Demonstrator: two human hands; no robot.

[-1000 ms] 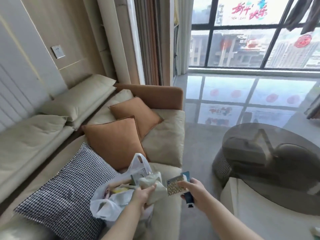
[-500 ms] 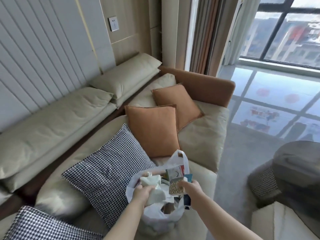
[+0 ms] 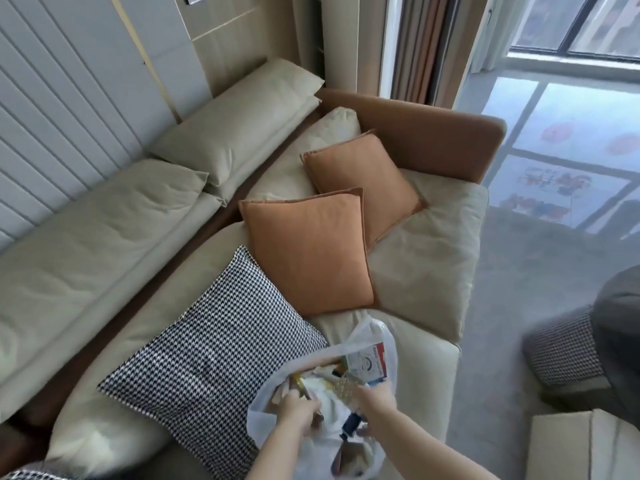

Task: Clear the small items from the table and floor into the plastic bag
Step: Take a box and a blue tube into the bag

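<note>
Both hands are down in the mouth of the bag (image 3: 388,344), which sits on the sofa's (image 3: 415,271) front edge. My left hand (image 3: 299,412) curls on something pale inside; what it is, I cannot tell. My right hand (image 3: 375,403) grips a dark blue item (image 3: 349,424) and a patterned card (image 3: 346,393). A box (image 3: 367,365) stands in the bag's far side. Just beyond lie a houndstooth cushion (image 3: 214,341) and two orange cushions (image 3: 311,251).
</note>
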